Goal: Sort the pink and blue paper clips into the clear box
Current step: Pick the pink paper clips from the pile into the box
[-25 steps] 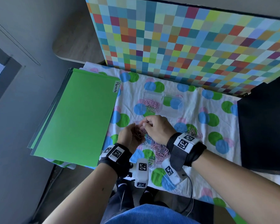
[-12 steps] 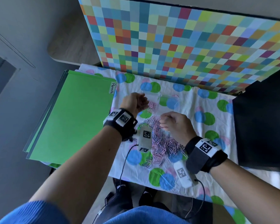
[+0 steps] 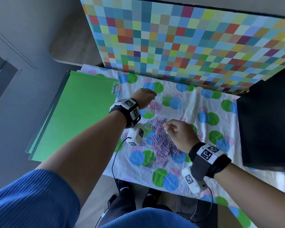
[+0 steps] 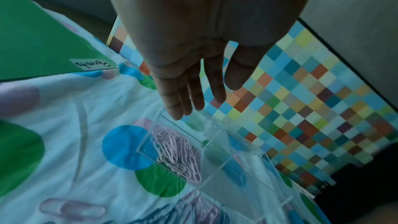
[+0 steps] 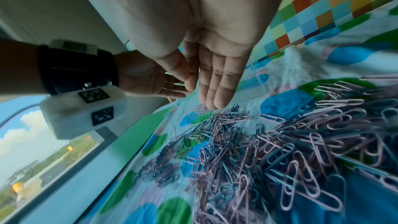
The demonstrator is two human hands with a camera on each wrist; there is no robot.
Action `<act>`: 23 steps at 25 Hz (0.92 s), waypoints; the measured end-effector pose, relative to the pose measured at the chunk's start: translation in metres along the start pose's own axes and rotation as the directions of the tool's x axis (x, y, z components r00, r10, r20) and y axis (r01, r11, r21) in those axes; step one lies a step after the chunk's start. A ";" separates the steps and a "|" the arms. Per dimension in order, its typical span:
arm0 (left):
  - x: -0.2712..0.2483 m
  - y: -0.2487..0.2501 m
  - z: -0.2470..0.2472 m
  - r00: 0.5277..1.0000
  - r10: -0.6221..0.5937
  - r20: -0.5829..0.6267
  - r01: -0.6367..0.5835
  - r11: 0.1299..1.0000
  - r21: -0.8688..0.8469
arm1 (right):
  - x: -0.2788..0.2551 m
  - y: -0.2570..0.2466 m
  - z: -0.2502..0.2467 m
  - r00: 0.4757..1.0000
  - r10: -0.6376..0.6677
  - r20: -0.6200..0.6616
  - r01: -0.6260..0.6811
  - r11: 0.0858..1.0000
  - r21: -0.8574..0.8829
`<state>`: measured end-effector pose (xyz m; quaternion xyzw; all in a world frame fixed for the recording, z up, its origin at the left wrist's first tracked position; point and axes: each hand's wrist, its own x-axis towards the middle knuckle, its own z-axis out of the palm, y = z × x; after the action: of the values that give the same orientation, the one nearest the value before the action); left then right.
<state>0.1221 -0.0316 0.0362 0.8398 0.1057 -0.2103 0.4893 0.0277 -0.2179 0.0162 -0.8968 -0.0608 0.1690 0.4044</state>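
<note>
Left hand (image 4: pixel 193 77): held over the clear box (image 4: pixel 215 152), fingers straight and close together, palm empty, nothing gripped.
Right hand (image 3: pixel 179 135): low over the far edge of the loose paper clips (image 3: pixel 161 142); in the wrist view fingers extended side by side with thumb lying against them, tips just above the pile; in the head view fingers look bent toward the thumb; whether a clip is pinched cannot be told.
Clear box: on the spotted cloth (image 3: pixel 201 102), beyond the loose pile, near the checkered board (image 3: pixel 187 43); divided into compartments.
Sorted clips: pink clips (image 4: pixel 178 152) heaped in the box's left compartment; right compartment shows only cloth through it.
Loose paper clips: pink and blue mixed, spread on the cloth between the box and the near edge of the surface.
Green folder (image 3: pixel 76 112): flat at the left, labelled "Permits".
</note>
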 end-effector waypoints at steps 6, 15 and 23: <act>-0.062 -0.048 -0.003 0.962 0.265 -0.063 -0.220 0.893 0.393 | -0.007 -0.001 0.028 0.948 -0.129 0.290 0.222 0.923 -0.314; -0.155 -0.165 0.023 0.967 0.244 0.078 -0.218 0.624 0.750 | -0.007 -0.008 0.066 0.855 -0.187 0.484 0.454 0.721 -0.523; -0.160 -0.166 0.028 0.951 0.307 0.043 -0.232 0.613 0.755 | -0.014 -0.005 0.063 0.855 -0.206 0.475 0.455 0.738 -0.499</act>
<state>-0.0907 0.0314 -0.0321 0.9808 -0.0962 -0.1211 0.1186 -0.0075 -0.1732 -0.0150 -0.8989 -0.3512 0.2395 0.1060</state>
